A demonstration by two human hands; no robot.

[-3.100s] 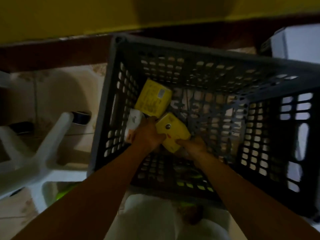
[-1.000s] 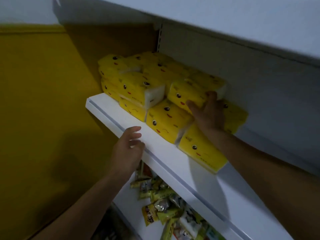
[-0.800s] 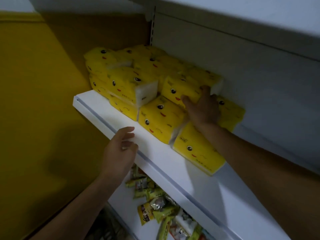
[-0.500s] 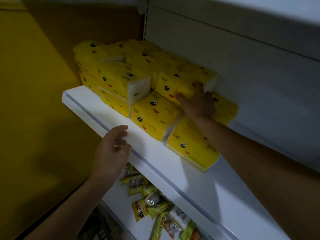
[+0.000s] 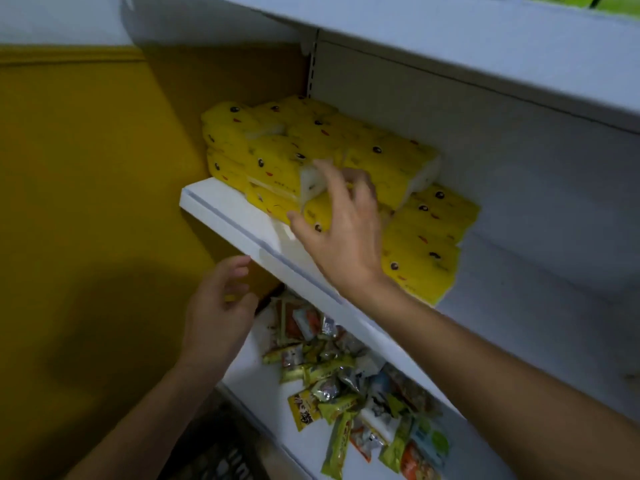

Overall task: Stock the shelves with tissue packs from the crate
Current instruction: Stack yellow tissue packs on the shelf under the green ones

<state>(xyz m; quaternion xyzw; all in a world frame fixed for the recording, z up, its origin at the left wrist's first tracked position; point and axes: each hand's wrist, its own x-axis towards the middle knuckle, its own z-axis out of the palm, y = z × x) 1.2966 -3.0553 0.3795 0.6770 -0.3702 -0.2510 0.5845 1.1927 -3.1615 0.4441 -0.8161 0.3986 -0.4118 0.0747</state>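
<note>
Heaped in uneven layers, the tissue packs (image 5: 381,161) are piled at the left end of the shelf (image 5: 221,216), against its back panel. The pile is judged loose. The front packs sit near the shelf's lip, and a slanted pack (image 5: 422,251) on the right lies askew against its neighbours. A careless push or a brushing wrist could slide a front pack over the lip, or tip the upper layer forward. The soft wrapping is expected to give under pressure, so a stack pressed at one corner may skew rather than square up.

The right hand (image 5: 341,233) is spread open over the front packs and nothing is gripped; whether its fingertips touch them cannot be told through the blur. The left hand (image 5: 218,317) is held loosely curled and empty just below the shelf's front edge, where a falling pack might be caught.

A yellow wall (image 5: 86,168) closes the left side. Headroom is limited by the upper shelf (image 5: 450,39), so higher stacking is restricted. Snack packets (image 5: 346,386) are scattered on the lower shelf (image 5: 256,386). A dark lattice (image 5: 225,455), probably the crate, is glimpsed at the bottom edge.
</note>
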